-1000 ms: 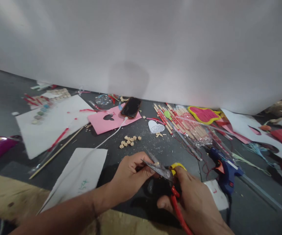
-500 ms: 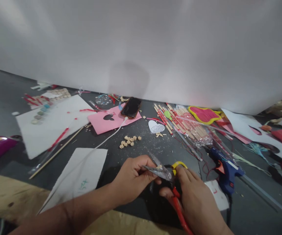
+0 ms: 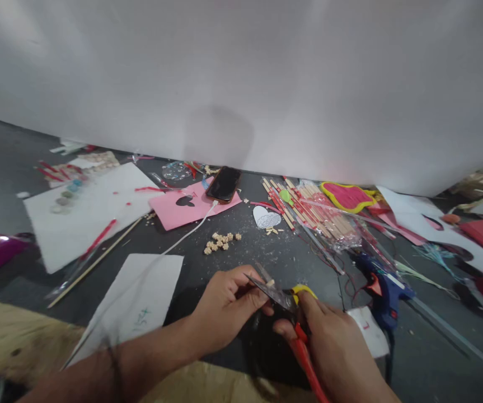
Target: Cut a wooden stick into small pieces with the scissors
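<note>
My right hand is wrapped round the handles, one red and one yellow, of a pair of scissors. The blades point left and stand partly apart. Between them shows a small pale wooden stick piece. My left hand is closed in a pinch at the blades, on the stick piece; its fingers hide most of it. Beyond the hands lies a cluster of small pale wooden pieces. Farther back are a few short stick cuttings beside a white paper heart.
A phone with a white cable lies on pink paper. Wrapped sticks are at the back right, a blue glue gun at the right. White paper lies front left. A pale wall rises behind the table.
The scissor blades have turned slightly and sit closer together around the small stick piece. Both hands stay nearly in place; the view has shifted slightly.
</note>
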Tool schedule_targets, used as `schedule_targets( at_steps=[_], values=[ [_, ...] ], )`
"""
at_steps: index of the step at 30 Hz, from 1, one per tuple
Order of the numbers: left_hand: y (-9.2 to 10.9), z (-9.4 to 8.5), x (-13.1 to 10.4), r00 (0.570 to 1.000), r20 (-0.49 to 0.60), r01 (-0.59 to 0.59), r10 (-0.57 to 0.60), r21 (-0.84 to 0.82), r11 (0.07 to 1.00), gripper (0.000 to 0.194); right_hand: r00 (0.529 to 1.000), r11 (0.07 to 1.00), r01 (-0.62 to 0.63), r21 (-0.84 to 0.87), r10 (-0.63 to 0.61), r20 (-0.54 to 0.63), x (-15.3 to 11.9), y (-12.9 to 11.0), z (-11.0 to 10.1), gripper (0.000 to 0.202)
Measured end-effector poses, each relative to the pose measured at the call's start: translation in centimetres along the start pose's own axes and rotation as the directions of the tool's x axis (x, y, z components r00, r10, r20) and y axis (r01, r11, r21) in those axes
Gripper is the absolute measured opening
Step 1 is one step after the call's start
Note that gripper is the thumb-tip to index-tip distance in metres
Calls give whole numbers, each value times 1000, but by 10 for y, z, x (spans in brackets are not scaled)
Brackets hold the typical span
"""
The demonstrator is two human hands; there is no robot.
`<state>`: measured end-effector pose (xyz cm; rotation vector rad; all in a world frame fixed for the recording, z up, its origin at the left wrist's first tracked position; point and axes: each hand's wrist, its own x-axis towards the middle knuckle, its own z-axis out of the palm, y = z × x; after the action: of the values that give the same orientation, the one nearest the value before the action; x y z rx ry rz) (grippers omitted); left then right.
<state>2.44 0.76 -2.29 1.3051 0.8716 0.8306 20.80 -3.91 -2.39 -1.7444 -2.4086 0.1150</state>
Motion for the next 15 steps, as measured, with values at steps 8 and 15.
schedule_targets(
  at_steps=[8, 15],
  values=[
    [7, -1, 0, 993, -29, -102, 111, 217, 971, 18, 994, 984, -67, 166, 52, 94, 2, -6, -5, 37],
    [6, -6, 0, 997, -9, -78, 81, 211, 974, 17, 999, 996, -38, 85, 40, -23, 5, 2, -1, 44]
  ],
)
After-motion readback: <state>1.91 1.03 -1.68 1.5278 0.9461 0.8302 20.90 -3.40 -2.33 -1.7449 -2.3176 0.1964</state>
